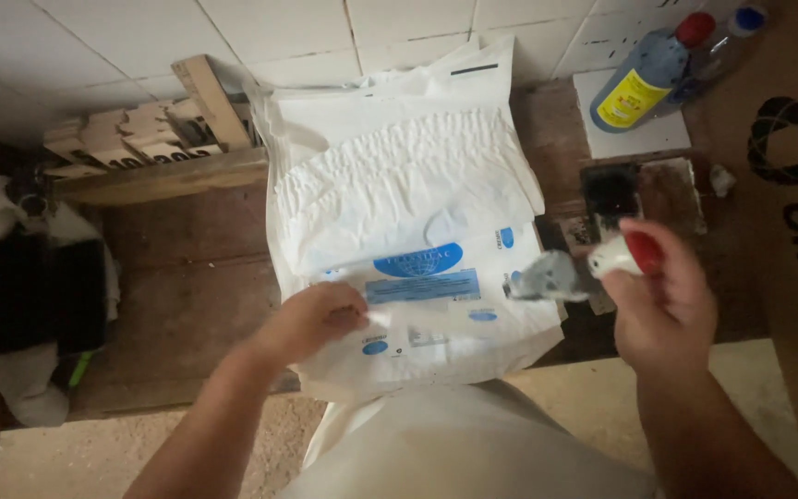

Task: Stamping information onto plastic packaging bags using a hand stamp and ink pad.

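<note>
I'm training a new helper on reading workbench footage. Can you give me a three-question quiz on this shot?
1. True or false: the left hand rests on the white sack.
2. What does the right hand hold: A) a small red and white tool, B) a hammer, C) a cup?
3. Which corner of the view holds the blue bottle with a yellow label?

Key: 1 true; 2 A; 3 upper right.
</note>
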